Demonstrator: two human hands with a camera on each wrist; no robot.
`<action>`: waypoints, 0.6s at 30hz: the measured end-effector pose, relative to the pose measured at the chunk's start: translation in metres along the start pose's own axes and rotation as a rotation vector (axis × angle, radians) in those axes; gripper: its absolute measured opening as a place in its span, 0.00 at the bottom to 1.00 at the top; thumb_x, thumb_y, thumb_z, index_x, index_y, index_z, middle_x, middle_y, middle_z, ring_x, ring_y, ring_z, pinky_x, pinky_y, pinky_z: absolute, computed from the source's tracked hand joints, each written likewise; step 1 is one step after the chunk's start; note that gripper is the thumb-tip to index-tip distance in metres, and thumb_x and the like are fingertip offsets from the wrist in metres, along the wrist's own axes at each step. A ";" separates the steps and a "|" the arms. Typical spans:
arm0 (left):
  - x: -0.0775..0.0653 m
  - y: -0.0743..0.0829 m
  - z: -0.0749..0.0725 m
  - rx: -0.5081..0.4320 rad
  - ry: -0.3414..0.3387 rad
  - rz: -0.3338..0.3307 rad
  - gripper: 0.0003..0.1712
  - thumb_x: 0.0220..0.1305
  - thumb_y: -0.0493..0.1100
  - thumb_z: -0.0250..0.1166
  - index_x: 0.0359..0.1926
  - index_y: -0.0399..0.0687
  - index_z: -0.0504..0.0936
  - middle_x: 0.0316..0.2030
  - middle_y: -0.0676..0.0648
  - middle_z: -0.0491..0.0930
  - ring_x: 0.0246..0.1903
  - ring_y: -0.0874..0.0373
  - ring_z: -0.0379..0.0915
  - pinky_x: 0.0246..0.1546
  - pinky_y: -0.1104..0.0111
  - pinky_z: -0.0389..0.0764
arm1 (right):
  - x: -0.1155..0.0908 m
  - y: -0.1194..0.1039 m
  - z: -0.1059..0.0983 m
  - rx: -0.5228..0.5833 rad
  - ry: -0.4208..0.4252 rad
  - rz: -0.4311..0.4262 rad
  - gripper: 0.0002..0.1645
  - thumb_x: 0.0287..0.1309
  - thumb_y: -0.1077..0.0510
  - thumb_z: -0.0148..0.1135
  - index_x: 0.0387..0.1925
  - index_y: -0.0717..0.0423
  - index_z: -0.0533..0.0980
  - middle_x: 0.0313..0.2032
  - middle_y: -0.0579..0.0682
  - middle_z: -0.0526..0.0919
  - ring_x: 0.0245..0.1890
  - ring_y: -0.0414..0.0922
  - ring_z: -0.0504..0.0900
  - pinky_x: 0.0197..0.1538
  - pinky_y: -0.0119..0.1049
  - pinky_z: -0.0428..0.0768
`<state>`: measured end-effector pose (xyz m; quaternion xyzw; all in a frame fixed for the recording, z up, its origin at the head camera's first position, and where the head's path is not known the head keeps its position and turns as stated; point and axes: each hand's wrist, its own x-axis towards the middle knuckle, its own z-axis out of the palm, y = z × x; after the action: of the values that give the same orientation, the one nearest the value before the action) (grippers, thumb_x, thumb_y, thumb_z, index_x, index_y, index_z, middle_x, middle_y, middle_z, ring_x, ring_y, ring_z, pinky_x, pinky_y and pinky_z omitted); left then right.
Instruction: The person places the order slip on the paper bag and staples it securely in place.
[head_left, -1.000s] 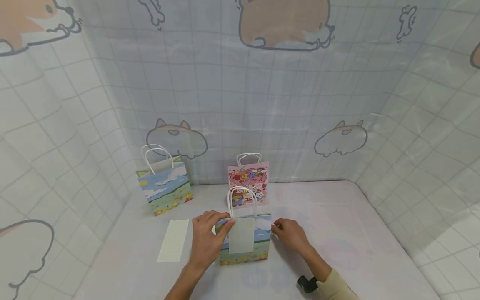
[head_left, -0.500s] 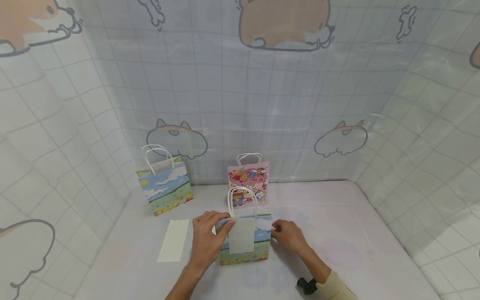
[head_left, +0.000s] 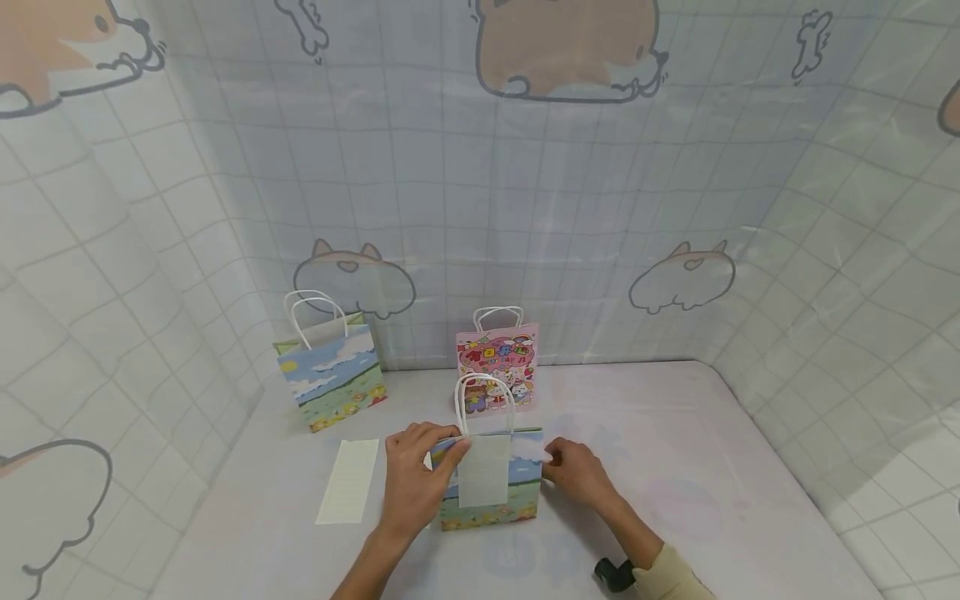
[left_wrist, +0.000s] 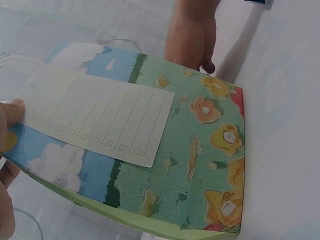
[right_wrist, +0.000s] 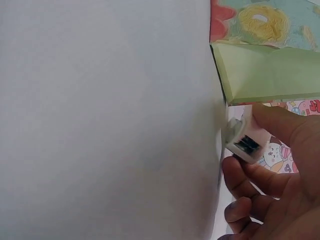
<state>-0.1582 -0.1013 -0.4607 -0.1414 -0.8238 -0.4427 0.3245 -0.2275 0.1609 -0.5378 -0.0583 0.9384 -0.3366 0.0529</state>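
A paper gift bag with a sky-and-flower print stands near the middle of the table, white handles up. My left hand pinches its top left edge, the thumb over a ruled checklist sheet that lies flat on the bag's front. Printed lines and small boxes on the sheet show in the left wrist view. At the bag's right side, my right hand holds a small white-and-pink gadget with a dark slot between thumb and fingers. I cannot tell its exact kind. The bag's green folded side shows beside it.
Another sky-print bag stands tilted at the back left, and a pink cartoon bag stands behind the front one. A loose ruled sheet lies left of my left hand. By my right sleeve is a black object.
My right hand has shifted slightly at the bag's right edge, still holding the gadget. The left hand, bag and sheet look unmoved.
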 end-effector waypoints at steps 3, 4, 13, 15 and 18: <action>0.000 -0.001 0.000 0.001 -0.003 -0.003 0.08 0.55 0.44 0.77 0.36 0.56 0.88 0.33 0.60 0.83 0.40 0.61 0.77 0.49 0.55 0.59 | -0.001 0.001 0.000 0.042 0.009 0.001 0.17 0.58 0.54 0.72 0.45 0.60 0.80 0.31 0.47 0.80 0.30 0.42 0.74 0.33 0.37 0.74; -0.001 -0.001 0.000 0.001 -0.003 -0.005 0.08 0.55 0.44 0.77 0.36 0.56 0.88 0.33 0.61 0.83 0.40 0.61 0.77 0.49 0.55 0.59 | -0.001 0.002 0.000 0.055 0.009 0.006 0.17 0.58 0.54 0.72 0.45 0.60 0.80 0.31 0.46 0.80 0.30 0.42 0.74 0.32 0.37 0.73; 0.000 -0.001 0.000 -0.006 -0.002 -0.014 0.08 0.54 0.44 0.78 0.36 0.56 0.88 0.33 0.62 0.82 0.41 0.62 0.77 0.50 0.55 0.59 | -0.003 0.001 -0.009 0.137 0.064 0.004 0.17 0.58 0.53 0.71 0.46 0.57 0.79 0.33 0.46 0.78 0.33 0.44 0.73 0.33 0.37 0.72; 0.000 -0.001 0.000 -0.007 -0.003 -0.007 0.08 0.55 0.44 0.78 0.36 0.56 0.88 0.33 0.62 0.82 0.41 0.62 0.77 0.50 0.55 0.59 | -0.004 -0.001 -0.013 0.149 0.084 -0.007 0.17 0.58 0.52 0.71 0.46 0.55 0.79 0.35 0.45 0.79 0.35 0.43 0.73 0.35 0.37 0.72; 0.001 -0.001 0.001 -0.009 -0.005 0.000 0.08 0.55 0.44 0.78 0.36 0.56 0.88 0.32 0.62 0.82 0.41 0.62 0.77 0.50 0.55 0.59 | -0.004 -0.003 -0.018 0.174 0.110 -0.023 0.17 0.58 0.52 0.71 0.45 0.54 0.78 0.37 0.46 0.79 0.37 0.44 0.73 0.37 0.38 0.71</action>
<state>-0.1599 -0.1016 -0.4612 -0.1438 -0.8228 -0.4459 0.3217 -0.2262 0.1703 -0.5221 -0.0456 0.9063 -0.4203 0.0026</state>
